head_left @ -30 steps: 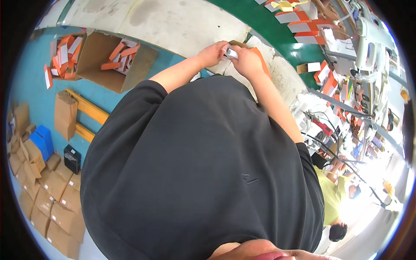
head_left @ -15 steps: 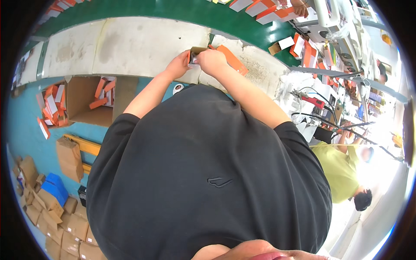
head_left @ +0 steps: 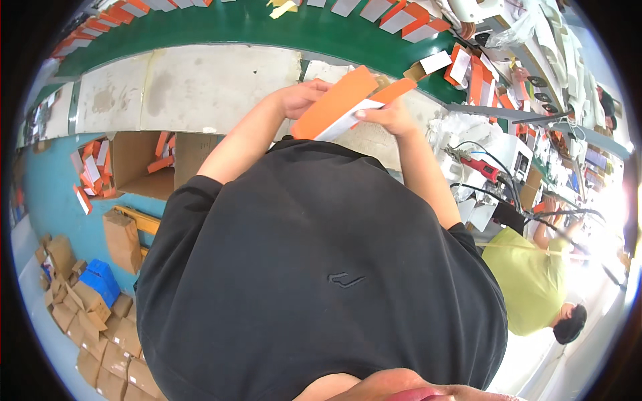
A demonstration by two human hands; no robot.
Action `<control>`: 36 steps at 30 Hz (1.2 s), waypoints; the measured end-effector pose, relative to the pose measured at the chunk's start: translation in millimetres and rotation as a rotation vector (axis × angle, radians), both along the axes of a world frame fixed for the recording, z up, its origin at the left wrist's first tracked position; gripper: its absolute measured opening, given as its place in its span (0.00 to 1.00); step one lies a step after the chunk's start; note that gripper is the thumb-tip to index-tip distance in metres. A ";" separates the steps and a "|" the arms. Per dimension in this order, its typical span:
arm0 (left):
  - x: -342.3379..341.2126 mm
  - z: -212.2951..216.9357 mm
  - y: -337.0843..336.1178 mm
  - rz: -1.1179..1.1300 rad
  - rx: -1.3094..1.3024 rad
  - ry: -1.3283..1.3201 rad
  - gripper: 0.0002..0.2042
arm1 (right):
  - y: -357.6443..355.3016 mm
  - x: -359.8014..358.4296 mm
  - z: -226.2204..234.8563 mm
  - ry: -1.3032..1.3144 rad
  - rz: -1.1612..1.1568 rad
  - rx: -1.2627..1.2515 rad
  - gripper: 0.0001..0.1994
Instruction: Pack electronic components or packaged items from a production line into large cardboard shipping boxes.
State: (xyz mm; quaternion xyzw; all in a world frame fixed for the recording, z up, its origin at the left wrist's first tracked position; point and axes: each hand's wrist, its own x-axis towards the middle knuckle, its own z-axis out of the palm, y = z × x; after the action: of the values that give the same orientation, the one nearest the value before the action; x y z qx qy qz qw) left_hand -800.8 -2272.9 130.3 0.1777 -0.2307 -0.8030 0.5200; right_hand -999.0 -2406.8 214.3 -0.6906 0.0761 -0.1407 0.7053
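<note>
A long orange-and-white carton [head_left: 340, 101] is held slantwise between my hands, just in front of my chest. Its upper right end is open, with an orange flap sticking out and brown cardboard showing inside. My left hand [head_left: 304, 99] grips the carton's left side, its fingers partly hidden behind it. At the open end, my right hand [head_left: 393, 119] pinches the white side with the thumb, near the flap. What the carton holds, if anything, is hidden.
Beyond the pale worktop [head_left: 200, 83] runs a green conveyor belt [head_left: 267, 30] with a row of orange-and-white cartons. A large cardboard box [head_left: 144, 157] with cartons stands at left. A red-handled tool [head_left: 481, 167] with cables lies at right, near a person in a yellow-green shirt [head_left: 525, 281].
My hands were close together at the carton's open end; now they are farther apart. The carton has been lifted and tilted, showing its long orange and white sides.
</note>
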 end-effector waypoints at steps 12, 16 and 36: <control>-42.0 -59.6 27.2 0.456 0.761 -0.734 0.11 | -312.7 -99.6 -68.8 0.672 -0.810 -0.463 0.24; -56.0 -104.7 103.4 0.536 0.948 -0.931 0.14 | -337.8 -70.0 -50.8 0.647 -0.780 -0.392 0.24; -132.5 -174.9 289.3 0.127 1.055 -1.379 0.21 | -471.2 -62.1 -196.1 0.800 -0.684 -0.890 0.43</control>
State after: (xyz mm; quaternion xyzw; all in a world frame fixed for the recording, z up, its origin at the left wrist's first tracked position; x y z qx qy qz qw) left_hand -933.3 -1983.5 -44.6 0.8546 -0.0818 -0.4879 0.1580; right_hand -1061.1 -2878.0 18.2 -0.8505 0.4792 -0.1073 0.1885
